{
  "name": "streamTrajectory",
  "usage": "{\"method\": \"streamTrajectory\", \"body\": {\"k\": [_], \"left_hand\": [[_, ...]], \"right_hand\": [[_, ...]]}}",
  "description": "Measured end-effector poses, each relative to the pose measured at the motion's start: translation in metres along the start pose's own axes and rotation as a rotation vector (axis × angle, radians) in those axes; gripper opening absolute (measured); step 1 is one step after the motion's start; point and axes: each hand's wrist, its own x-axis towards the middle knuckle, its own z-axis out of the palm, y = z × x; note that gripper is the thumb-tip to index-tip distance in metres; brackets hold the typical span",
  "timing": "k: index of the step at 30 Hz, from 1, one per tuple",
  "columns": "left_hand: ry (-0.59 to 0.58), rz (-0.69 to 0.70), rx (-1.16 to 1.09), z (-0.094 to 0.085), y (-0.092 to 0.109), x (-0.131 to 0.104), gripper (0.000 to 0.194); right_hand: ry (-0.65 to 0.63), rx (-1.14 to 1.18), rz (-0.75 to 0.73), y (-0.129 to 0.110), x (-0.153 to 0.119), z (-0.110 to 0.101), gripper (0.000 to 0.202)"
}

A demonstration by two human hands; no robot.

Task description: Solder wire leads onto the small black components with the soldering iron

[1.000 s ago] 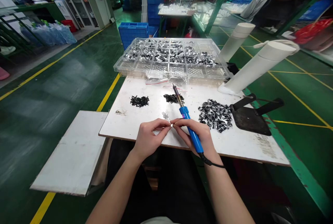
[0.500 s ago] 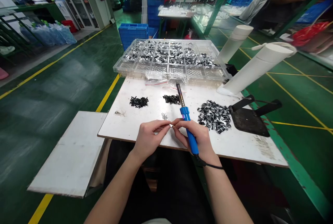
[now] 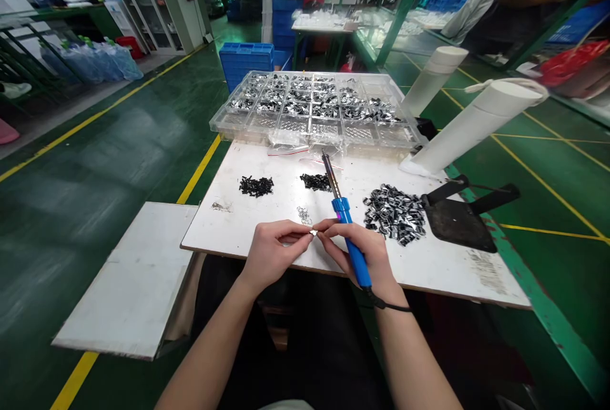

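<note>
My left hand [image 3: 274, 250] and my right hand [image 3: 365, 248] meet at the front edge of the white board [image 3: 229, 219]. Between their fingertips is a small shiny metal piece [image 3: 313, 232], pinched from both sides and too small to name. A blue-handled soldering iron [image 3: 355, 257] also rests in my right hand, its tip pointing away and up. Just beyond the fingers lies a little heap of thin wire-like bits [image 3: 304, 215]. Two piles of small black parts, a left pile [image 3: 256, 186] and a middle pile [image 3: 314, 182], lie farther back. To the right is a heap of shiny dark clips [image 3: 394, 214].
A clear compartment tray [image 3: 295, 124] full of small parts stands at the back. Two white tubes, the nearer one [image 3: 481, 124], lean at the right beside a black metal bracket [image 3: 460, 222]. A lower white panel [image 3: 124, 276] is at left. Other people are beyond.
My hands stay together at almost the same spot, with the fingers slightly shifted around the small metal piece. The soldering iron tilts a little more. The whole view has moved slightly.
</note>
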Motion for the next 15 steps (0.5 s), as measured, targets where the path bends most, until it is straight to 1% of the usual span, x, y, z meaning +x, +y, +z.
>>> {"method": "streamTrajectory", "body": {"k": [8, 11, 15], "left_hand": [[0.018, -0.047, -0.019, 0.0004, 0.0018, -0.0016, 0.009], [0.020, -0.024, -0.004, 0.0001, 0.0025, -0.0011, 0.011], [-0.006, 0.046, 0.017, -0.0006, 0.0018, -0.0009, 0.012]], "right_hand": [[-0.019, -0.022, -0.029, -0.0028, 0.0040, -0.0007, 0.018], [-0.008, 0.001, -0.004, -0.0023, 0.0037, -0.0006, 0.017], [-0.001, 0.024, 0.036, -0.0016, 0.0027, -0.0010, 0.015]]}}
